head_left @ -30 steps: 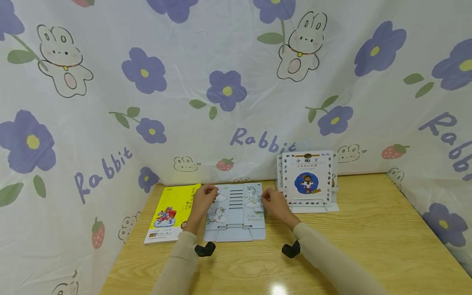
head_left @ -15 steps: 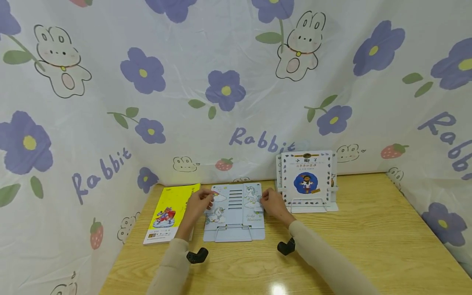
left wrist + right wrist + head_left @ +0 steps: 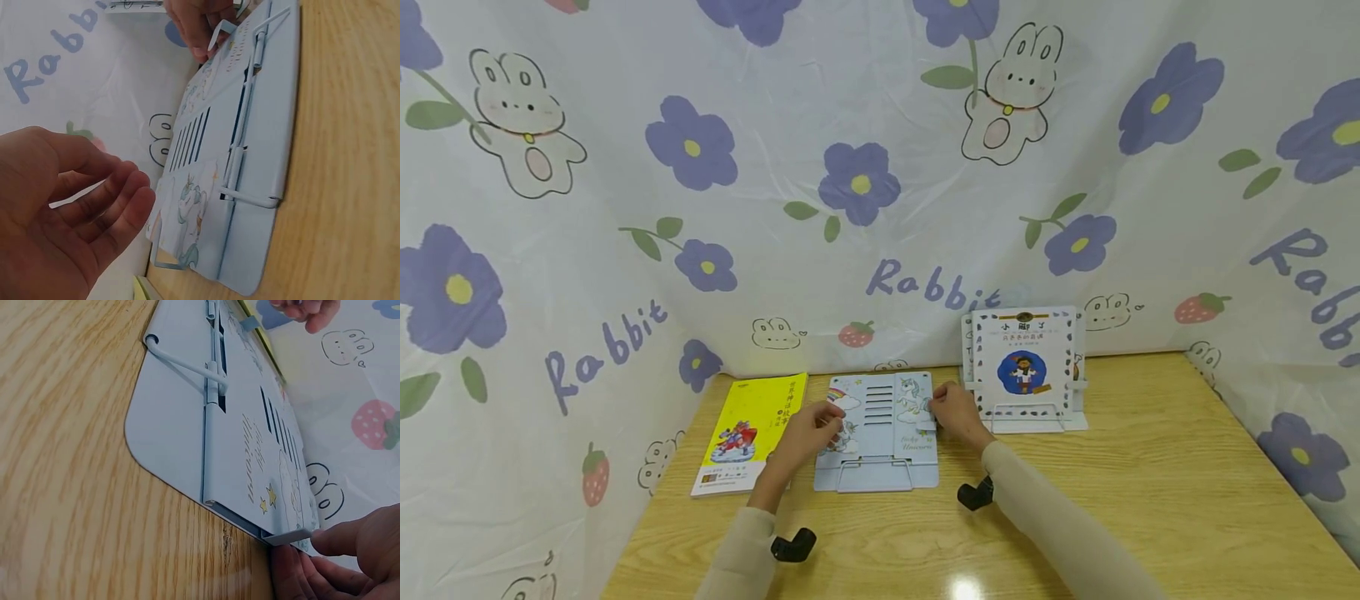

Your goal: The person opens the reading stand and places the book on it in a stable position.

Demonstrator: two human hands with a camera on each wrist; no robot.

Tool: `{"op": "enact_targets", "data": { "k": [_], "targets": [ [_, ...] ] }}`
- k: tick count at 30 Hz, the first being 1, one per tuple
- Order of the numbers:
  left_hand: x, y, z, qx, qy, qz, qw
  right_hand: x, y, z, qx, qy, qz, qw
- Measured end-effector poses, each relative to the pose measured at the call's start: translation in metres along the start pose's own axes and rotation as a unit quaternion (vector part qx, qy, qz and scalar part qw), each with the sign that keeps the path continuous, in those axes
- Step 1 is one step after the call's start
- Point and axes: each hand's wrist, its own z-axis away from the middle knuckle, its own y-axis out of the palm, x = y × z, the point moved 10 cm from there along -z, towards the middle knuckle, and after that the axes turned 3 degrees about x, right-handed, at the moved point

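A pale blue book stand [image 3: 880,446] with unicorn drawings and several slots leans up from the table. My right hand [image 3: 961,417] pinches its right edge. In the right wrist view the thumb [image 3: 337,539] meets a small side clip [image 3: 290,537], and the other fingers reach behind the panel. My left hand [image 3: 808,437] hovers by the stand's left side. In the left wrist view its fingers [image 3: 128,212] are loosely bent with nothing between them, and a left side clip [image 3: 169,262] sticks out below. The wire page holder [image 3: 842,473] stands at the front ledge.
A yellow book [image 3: 737,425] lies left of the stand, partly behind the left hand. Back right, a white picture book [image 3: 1051,342] stands on another stand [image 3: 1078,422]. A rabbit-and-flower curtain [image 3: 925,225] rises behind the wooden table [image 3: 1150,483].
My left hand first drew back to the left from the stand's upper left, then came down nearer to me along its left side. The right hand stays at the right edge.
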Motion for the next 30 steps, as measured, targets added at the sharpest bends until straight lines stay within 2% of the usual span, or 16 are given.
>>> {"op": "enact_targets", "data": {
  "k": [8,13,19,26,30],
  "targets": [
    [0.001,0.009,0.020,0.016,0.002,-0.023,0.9996,0.000,-0.002,-0.002,-0.002,0.002,0.002,1.000],
    [0.007,0.016,0.032,0.028,0.005,-0.037,0.9989,0.001,-0.002,-0.002,-0.009,-0.005,0.008,1.000],
    [0.017,0.021,0.044,0.028,-0.011,-0.057,0.9979,0.001,-0.001,-0.003,-0.010,-0.007,0.010,1.000],
    [0.023,0.026,0.053,0.031,-0.017,-0.103,0.9941,0.003,-0.002,-0.003,-0.016,-0.008,0.015,1.000],
    [0.024,0.026,0.056,0.022,-0.021,-0.117,0.9927,0.003,0.000,-0.003,-0.012,-0.010,0.013,1.000]
  ]
}}
